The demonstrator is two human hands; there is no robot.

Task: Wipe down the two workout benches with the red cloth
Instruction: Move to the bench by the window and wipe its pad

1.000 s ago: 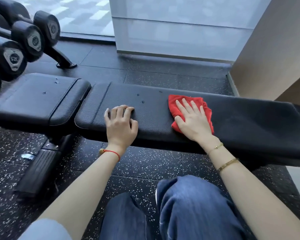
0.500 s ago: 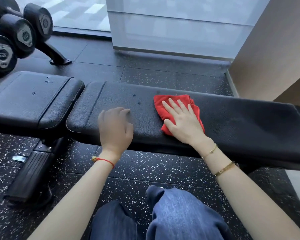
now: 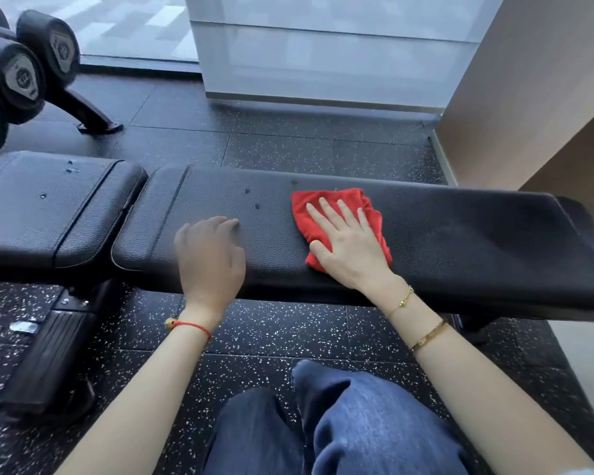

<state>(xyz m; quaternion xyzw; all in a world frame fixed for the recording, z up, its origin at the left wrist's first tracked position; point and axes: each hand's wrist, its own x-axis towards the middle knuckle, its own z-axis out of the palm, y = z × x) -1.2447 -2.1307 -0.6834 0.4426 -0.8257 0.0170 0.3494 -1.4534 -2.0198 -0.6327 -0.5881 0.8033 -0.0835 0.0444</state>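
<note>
Your right hand point(image 3: 348, 248) lies flat, fingers straight and spread, pressing the red cloth point(image 3: 336, 221) onto the black bench point(image 3: 460, 241), your forearm reaching in from the lower right with two gold bracelets point(image 3: 415, 317) at the wrist. The cloth sits crumpled near the middle of the long pad's surface, its edges showing around your palm. Your left hand point(image 3: 210, 252) hovers or rests at the pad's near edge, blurred, fingers loosely bent and gripping nothing, a red string point(image 3: 189, 325) round the wrist. The seat pad point(image 3: 48, 207) lies just beside the long pad on the left, with small marks on both. Dumbbells point(image 3: 21, 73) sit on a rack at far left. Your jeans point(image 3: 340, 430) show below, over the speckled floor point(image 3: 271, 327).
</note>
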